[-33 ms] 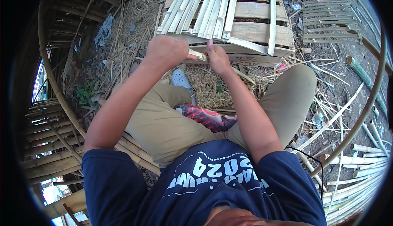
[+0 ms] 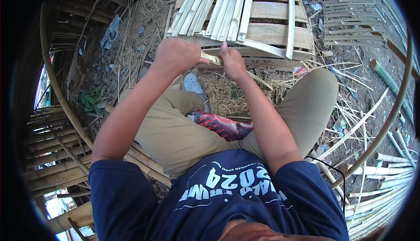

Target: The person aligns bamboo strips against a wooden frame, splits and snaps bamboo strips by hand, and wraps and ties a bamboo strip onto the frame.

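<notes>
My left hand [image 2: 177,55] is closed in a fist at the near edge of the slatted wooden crate [image 2: 271,33]. A thin split bamboo strip [image 2: 211,58] runs from it to my right hand [image 2: 233,64], which is closed on the same strip with its thumb up. The strip's curved tail [image 2: 261,80] shows past my right hand. Just beyond my hands, several pale bamboo slats [image 2: 225,18] lie side by side on the crate, their near ends over a cross strip [image 2: 267,48]. What else my left fingers hold is hidden.
A single slat [image 2: 291,20] lies at the crate's right side. Farther right are a finished-looking slatted bamboo panel [image 2: 352,24], a green bamboo pole [image 2: 389,81] and a stack of poles [image 2: 385,184]. Bamboo shavings [image 2: 229,97] cover the ground between my legs, beside a red patterned bag [image 2: 223,125].
Almost nothing differs; my left hand and forearm have shifted very slightly, and both hands stay on the bamboo strip.
</notes>
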Action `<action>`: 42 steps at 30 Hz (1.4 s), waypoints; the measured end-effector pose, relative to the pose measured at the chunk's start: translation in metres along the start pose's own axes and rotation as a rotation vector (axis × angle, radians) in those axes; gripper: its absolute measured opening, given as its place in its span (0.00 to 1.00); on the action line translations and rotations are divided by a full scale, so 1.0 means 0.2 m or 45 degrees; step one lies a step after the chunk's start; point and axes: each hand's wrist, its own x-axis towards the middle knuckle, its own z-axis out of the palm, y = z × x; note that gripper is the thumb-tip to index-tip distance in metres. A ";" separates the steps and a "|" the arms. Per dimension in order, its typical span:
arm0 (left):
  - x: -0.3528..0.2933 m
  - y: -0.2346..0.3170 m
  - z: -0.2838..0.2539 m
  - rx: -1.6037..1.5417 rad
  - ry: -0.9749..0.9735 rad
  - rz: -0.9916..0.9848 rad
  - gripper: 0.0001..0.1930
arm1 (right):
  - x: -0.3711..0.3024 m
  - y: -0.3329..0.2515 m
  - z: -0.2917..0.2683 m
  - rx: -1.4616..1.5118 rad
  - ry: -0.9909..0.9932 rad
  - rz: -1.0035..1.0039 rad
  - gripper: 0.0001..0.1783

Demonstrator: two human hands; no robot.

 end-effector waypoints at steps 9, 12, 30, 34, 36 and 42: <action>0.04 0.09 0.02 -0.074 -0.161 -0.063 0.29 | -0.03 0.04 -0.04 0.103 0.151 0.052 0.43; 0.11 0.07 -0.11 -0.228 -0.524 -0.095 0.27 | -0.02 0.07 -0.02 0.030 0.094 -0.008 0.43; 0.00 -0.08 -0.02 -0.629 -1.118 -0.148 0.31 | -0.11 0.00 0.07 -0.133 -0.076 -0.034 0.32; 0.03 -0.02 -0.06 -0.623 -1.082 -0.419 0.32 | -0.12 0.02 0.06 -0.048 -0.063 -0.018 0.33; 0.10 -0.01 -0.12 -0.821 -1.304 -0.763 0.34 | -0.12 0.02 0.07 -0.065 -0.015 -0.010 0.33; 0.17 0.07 -0.16 -0.543 -1.130 -0.814 0.35 | -0.10 0.01 0.02 0.051 -0.028 -0.001 0.33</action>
